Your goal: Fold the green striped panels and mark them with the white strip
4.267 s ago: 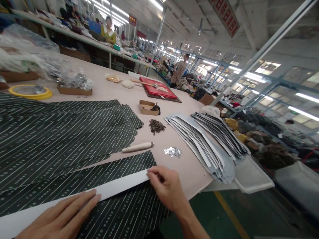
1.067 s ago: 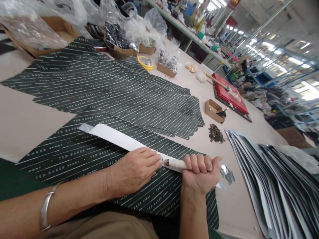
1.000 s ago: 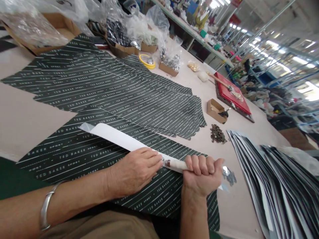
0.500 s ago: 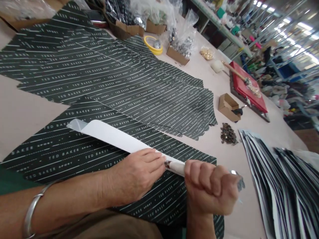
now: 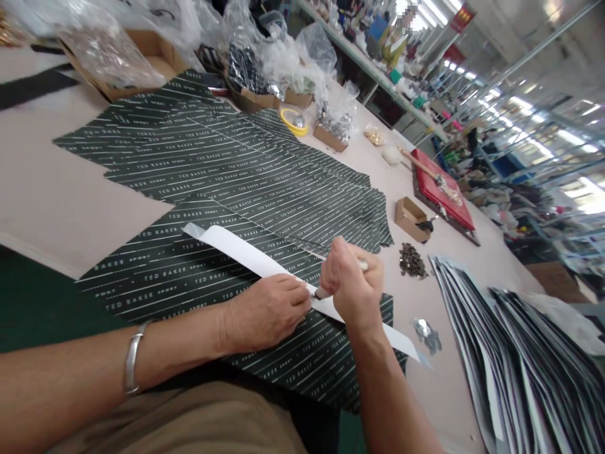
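This is a factory workshop: dark printed sheets point(image 5: 265, 164), stacked strips point(image 5: 543, 366) and a pile of small metal pieces point(image 5: 412, 261) lie on the bench point(image 5: 57, 183). Beyond it, a person point(image 5: 394, 50) is at another long bench point(image 5: 352, 49), and rows of strip lights point(image 5: 570, 137) run above heaps of goods point(image 5: 491, 208)

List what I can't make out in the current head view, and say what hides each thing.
Head view: most of the pale, rod-shaped hand tool; the right hand covers it.
Head view: whether the tool's tip pierces the long, white, paper-like strip; too small to tell beside the left hand.
Head view: the dark item at the small, brown cardboard box; too small to identify.
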Demonstrator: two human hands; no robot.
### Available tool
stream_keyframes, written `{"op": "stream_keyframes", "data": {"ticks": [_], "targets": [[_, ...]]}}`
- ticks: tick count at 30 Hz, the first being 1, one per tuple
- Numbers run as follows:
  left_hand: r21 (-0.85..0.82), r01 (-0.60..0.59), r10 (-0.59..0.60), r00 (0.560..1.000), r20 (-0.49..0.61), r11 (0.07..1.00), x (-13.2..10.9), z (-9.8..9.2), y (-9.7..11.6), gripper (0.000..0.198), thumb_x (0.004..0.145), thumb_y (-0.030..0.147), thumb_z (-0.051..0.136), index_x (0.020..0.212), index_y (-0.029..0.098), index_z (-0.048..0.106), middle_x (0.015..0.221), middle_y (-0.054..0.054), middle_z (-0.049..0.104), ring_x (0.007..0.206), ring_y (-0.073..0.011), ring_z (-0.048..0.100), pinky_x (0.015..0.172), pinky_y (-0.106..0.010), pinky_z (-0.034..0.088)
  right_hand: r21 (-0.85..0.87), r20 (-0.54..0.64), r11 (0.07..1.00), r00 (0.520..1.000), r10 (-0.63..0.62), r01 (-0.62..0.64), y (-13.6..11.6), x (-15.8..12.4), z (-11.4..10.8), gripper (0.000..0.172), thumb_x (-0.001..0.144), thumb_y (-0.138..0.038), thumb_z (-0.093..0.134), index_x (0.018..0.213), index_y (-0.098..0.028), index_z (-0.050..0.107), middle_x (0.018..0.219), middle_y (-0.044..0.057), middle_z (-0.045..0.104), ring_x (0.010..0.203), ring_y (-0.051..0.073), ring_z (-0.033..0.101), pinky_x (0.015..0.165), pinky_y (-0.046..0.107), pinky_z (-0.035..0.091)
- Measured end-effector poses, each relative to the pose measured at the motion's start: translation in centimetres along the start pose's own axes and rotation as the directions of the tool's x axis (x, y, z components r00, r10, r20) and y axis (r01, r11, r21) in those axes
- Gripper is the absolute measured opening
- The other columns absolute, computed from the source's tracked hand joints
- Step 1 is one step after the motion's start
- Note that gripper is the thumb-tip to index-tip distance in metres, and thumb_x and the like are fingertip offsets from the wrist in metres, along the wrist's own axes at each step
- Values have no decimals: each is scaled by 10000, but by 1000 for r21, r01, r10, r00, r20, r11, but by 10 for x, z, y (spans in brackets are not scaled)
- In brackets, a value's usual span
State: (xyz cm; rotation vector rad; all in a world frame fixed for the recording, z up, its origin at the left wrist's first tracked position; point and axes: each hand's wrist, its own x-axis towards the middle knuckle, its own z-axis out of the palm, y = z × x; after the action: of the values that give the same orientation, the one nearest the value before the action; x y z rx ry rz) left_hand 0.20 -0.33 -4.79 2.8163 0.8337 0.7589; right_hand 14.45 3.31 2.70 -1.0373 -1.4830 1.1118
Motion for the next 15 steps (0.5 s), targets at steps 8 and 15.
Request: {"op": "stream_keyframes", "data": {"ticks": [8, 15], "targets": [[123, 36, -38, 999, 16, 992, -1, 12, 3, 242, 934, 82, 462, 1082, 142, 643, 1110, -77, 713, 1144, -251, 618, 1043, -402, 498, -356, 184, 934, 982, 38, 30, -8, 12, 33, 518, 951, -387, 521, 557, -231, 222, 535, -70, 198, 491, 66, 200, 449, 261, 154], [6, 34, -34, 999, 38, 999, -3, 5, -1, 132, 964, 183, 525, 1023, 156, 641, 1106, -72, 685, 1072, -225, 615, 1002, -372, 521, -296, 142, 953, 989, -27, 68, -5, -3, 11, 517, 974, -354, 529, 554, -226, 257, 522, -73, 236, 479, 67, 227, 450, 257, 197]]}}
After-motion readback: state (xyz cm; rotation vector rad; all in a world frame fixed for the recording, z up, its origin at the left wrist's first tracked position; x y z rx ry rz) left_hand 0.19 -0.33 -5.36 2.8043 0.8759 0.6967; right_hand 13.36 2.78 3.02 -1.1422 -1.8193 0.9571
